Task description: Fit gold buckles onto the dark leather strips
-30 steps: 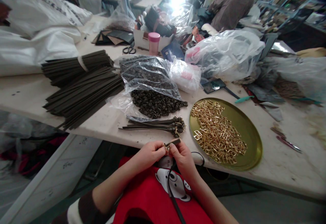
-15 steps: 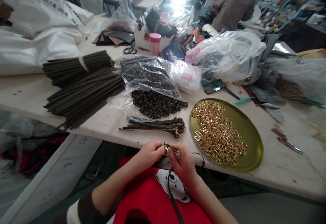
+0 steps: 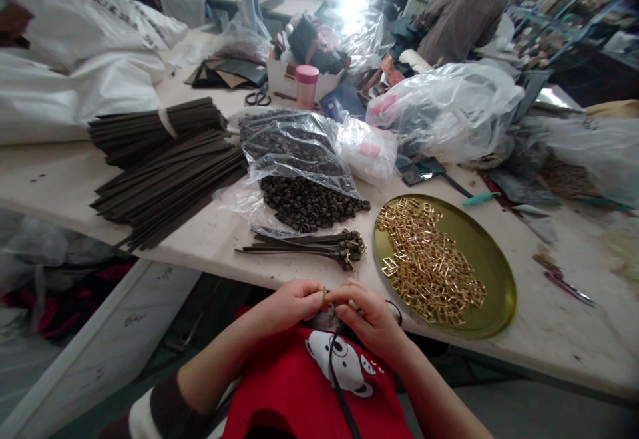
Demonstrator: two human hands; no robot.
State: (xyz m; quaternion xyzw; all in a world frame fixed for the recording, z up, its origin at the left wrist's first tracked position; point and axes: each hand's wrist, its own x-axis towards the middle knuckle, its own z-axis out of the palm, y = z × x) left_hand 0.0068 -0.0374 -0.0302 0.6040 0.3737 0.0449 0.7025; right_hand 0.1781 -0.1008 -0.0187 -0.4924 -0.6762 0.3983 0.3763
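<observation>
My left hand (image 3: 292,304) and my right hand (image 3: 367,316) meet just below the table edge, fingers pinched together on the end of a dark leather strap (image 3: 339,386) with a small gold buckle between the fingertips. The strap hangs down over my red apron. Just beyond my hands, a few finished straps with buckles (image 3: 309,245) lie on the table. A round gold tray (image 3: 492,263) heaped with gold buckles (image 3: 426,263) sits to the right. A pile of small dark loops (image 3: 307,203) spills from a clear bag.
Bundles of long dark straps (image 3: 160,159) lie at the left. Clear plastic bags (image 3: 444,106), a pink cup (image 3: 306,85), scissors (image 3: 257,98) and white sacks (image 3: 74,60) crowd the back. A person in brown (image 3: 462,16) works at the far side. A teal-handled tool (image 3: 476,196) lies behind the tray.
My hands have dropped slightly and closed tighter together; the strap end that stuck up between the fingers is now hidden inside my right hand's grip.
</observation>
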